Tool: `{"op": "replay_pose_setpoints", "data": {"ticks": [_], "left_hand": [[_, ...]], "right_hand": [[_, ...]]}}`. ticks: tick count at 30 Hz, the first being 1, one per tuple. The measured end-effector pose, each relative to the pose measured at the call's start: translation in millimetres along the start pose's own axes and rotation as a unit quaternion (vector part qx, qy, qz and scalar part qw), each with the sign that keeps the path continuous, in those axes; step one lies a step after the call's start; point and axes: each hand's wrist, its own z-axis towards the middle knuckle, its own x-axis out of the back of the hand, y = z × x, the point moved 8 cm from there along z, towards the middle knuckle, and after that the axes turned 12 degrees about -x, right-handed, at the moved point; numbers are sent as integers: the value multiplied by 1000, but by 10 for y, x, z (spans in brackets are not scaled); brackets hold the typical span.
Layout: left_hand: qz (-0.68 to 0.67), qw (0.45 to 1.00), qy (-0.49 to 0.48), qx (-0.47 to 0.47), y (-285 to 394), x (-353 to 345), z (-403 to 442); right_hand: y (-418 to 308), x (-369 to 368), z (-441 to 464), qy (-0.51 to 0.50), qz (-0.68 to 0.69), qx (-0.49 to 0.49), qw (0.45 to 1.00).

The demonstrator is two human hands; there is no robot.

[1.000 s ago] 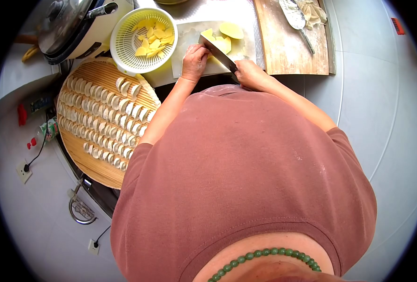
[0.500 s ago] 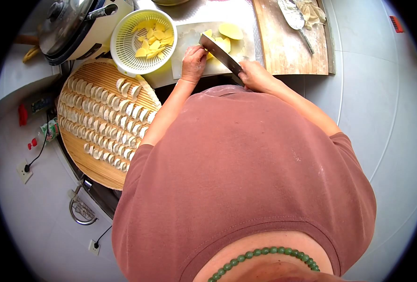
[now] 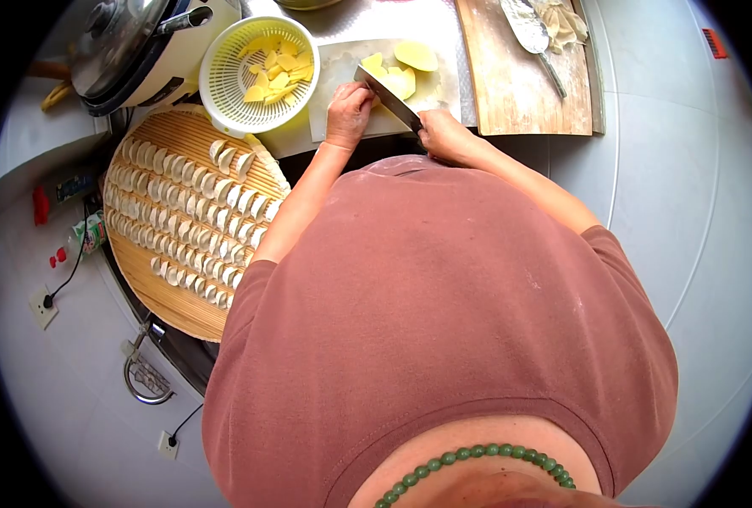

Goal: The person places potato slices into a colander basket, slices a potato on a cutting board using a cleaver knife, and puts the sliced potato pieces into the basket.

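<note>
My right hand (image 3: 445, 135) is wrapped around the handle of a kitchen knife (image 3: 390, 99), whose broad dark blade slants up and left over a pale cutting board (image 3: 332, 61). Close against the blade's left side, my left hand (image 3: 348, 114) has its fingers bent and pressed on a potato piece, mostly hidden by fingers and blade. Just beyond the knife lie cut yellow potato chunks (image 3: 400, 83), and a larger potato half (image 3: 416, 56) rests behind them. To the left, a white colander (image 3: 209, 78) holds several potato slices (image 3: 279, 72).
A round woven tray (image 3: 152, 296) with rows of dumplings (image 3: 194, 203) is at my left. Behind it stands a lidded cooker (image 3: 126, 63). On the right, a floury wooden board (image 3: 511, 97) carries a metal scoop (image 3: 528, 30) and a crumpled cloth (image 3: 562, 24).
The knife and my right hand have shifted slightly left and toward the board's near side. My left hand stays almost in place beside the blade.
</note>
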Motion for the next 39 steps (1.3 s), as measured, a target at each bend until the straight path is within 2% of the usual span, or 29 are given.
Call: {"op": "replay_pose_setpoints", "data": {"ticks": [2,5,11,20,23,26,29,39], "left_hand": [[-6,1000,1,5,-12,5,-6],[-8,1000,-3,9,0,-8,-24],[9,1000,7,-2,3,-5,-28],[1,1000,5,-3,11,3,-12],[3,1000,1,-2,25,15,-6],[-5,1000,2,4,9,6,-31],[-7,1000,6,8,-4,6,-33],[17,1000,18,8,-5,5,-62]], "right_hand": [[30,-9,35,41,-16,47,998],[-23,33,-30,-4,13,-1,1000],[-125,258,-327,-10,-2,-31,999],[-47,197,-292,17,-14,-2,1000],[-83,152,-226,-18,-15,-39,999],[43,-20,12,-5,9,8,1000],[31,-2,13,9,7,17,1000],[-100,249,-326,-7,-2,-20,1000]]}}
